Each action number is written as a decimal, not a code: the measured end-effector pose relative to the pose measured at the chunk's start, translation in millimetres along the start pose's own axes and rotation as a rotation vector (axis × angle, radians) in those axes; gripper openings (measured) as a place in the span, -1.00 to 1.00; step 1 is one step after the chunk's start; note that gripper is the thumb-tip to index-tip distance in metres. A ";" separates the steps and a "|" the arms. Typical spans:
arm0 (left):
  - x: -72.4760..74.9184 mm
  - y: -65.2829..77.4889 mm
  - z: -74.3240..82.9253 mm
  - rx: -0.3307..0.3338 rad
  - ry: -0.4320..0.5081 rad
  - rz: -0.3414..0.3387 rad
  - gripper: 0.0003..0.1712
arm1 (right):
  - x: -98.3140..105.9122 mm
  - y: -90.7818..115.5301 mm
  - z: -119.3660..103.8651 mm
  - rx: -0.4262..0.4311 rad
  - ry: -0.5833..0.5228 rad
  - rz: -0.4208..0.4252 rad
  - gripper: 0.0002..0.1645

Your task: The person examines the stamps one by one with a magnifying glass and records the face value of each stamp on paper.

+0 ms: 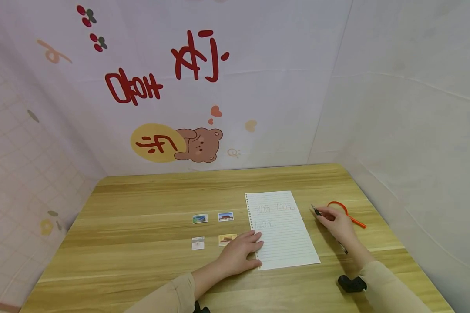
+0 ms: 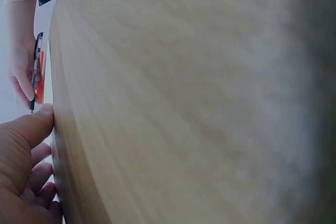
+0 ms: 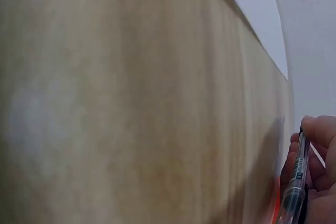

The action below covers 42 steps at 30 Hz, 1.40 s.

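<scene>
A sheet of lined paper [image 1: 286, 243] with punched holes down its left side lies on the table. Faint handwritten numbers and characters fill its upper lines. My left hand [image 1: 239, 254] rests on the sheet's left edge, fingers spread and loosely bent. To the right of the paper, my right hand [image 1: 338, 226] pinches a pen [image 3: 299, 174] between thumb and fingers. The pen's tip points up and left, off the sheet. One small yellow stamp [image 1: 226, 240] is partly behind the left hand.
Left of the paper lie three other stamps: a green-blue one [image 1: 200, 218], a blue one with a building [image 1: 226, 216] and a pale grey one [image 1: 198, 243]. An orange-rimmed magnifying glass [image 1: 356, 222] lies just beyond the right hand. White printed cloth surrounds the wooden table [image 1: 141, 217].
</scene>
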State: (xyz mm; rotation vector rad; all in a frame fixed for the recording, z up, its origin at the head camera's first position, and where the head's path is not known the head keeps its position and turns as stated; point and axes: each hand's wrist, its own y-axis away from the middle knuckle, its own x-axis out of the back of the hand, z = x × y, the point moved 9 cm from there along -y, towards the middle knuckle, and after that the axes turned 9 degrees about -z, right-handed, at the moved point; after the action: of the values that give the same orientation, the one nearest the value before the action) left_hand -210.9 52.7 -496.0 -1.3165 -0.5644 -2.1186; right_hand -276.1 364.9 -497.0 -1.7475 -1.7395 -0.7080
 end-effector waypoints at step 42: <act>-0.5 0.4 0.3 0.000 -0.019 -0.004 -0.33 | 33.3 11.9 13.4 0.038 -0.033 0.150 -0.62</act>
State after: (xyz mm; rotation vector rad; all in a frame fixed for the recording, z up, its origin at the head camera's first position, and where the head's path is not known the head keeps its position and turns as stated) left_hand -210.3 52.7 -496.4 -1.3382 -0.5750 -2.1109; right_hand -264.0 397.8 -482.8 -1.8511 -1.6119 -0.5812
